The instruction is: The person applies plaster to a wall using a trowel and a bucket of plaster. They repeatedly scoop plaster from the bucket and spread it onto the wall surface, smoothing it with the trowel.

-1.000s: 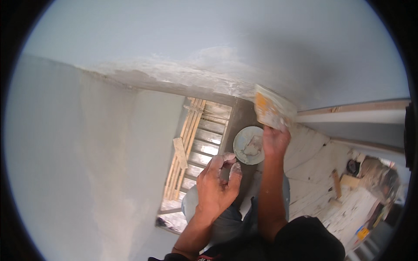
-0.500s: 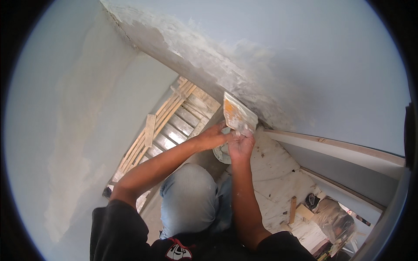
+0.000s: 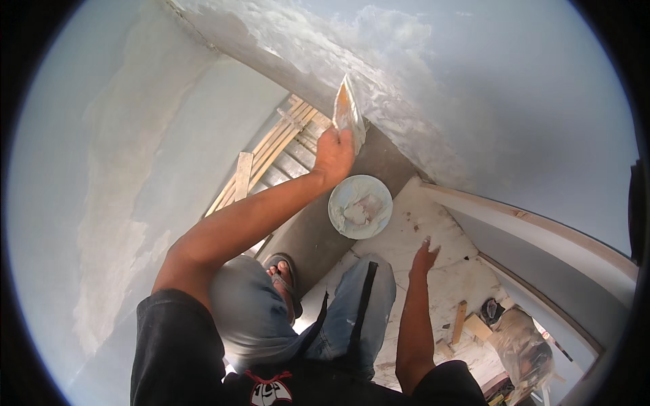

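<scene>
My left hand (image 3: 334,154) is closed around a flat plastering trowel (image 3: 347,108), holding it upright close to the patched wall. The trowel's face shows orange under smears of white putty. My right hand (image 3: 424,258) is lowered on the right, fingers stretched out with nothing visible in them; white putty marks its fingertips. Between my hands and below the trowel stands a round pale bucket (image 3: 336,228) with white putty inside. Fresh putty (image 3: 389,101) covers a rough band along the wall, beside a bare grey strip.
Wooden strips (image 3: 274,150) and a short board (image 3: 244,176) lie over stair-like slats at left. My sandalled foot (image 3: 283,271) is on a grey ledge (image 3: 318,247). A pale ledge (image 3: 528,227) edges the right. Wood scraps (image 3: 459,323) and a plastic-wrapped bundle (image 3: 520,345) lie on the floor.
My hands were together at the trowel; now the right one has let go and moved down to the right. The left has raised the trowel and turned it more edge-on, uncovering the bucket.
</scene>
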{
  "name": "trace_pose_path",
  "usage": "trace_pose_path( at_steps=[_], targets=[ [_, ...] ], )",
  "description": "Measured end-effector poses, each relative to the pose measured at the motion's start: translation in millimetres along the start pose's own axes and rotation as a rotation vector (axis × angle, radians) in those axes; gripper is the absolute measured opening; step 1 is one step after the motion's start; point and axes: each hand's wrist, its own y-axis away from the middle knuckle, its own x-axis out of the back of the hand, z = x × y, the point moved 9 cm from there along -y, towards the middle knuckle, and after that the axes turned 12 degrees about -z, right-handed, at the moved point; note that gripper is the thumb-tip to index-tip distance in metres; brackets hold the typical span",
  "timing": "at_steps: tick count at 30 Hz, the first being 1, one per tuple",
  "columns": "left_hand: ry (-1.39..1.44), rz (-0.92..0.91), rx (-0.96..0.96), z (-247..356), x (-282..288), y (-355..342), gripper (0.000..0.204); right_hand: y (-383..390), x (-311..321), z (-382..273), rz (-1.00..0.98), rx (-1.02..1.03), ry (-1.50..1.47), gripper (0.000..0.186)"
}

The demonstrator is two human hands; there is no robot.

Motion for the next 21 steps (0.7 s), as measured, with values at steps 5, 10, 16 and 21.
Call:
trace_pose_path(
  at_steps=[5, 10, 16, 21],
  targets=[
    [-0.007, 0.127, -0.064, -3.7, -54.4, -10.7, 0.040, -33.7, 13.9, 74.3, -0.011, -0.401, 0.133, 0.103],
    [-0.012, 0.283, -0.063, -8.6, -104.4, -15.5, 0.053, -28.9, -24.1, 71.4, -0.187, -0.429, 0.167, 0.111],
    [-0.123, 0.542, -0.399, 22.2, -172.6, 42.0, 0.049, -47.8, -26.1, 96.5, -0.190, -0.407, 0.068, 0.113],
    [0.125, 0.313, -0.170, -25.9, -179.4, 77.8, 0.034, -50.7, -21.6, 107.6, -0.132, -0.440, 0.088, 0.115]
  ],
)
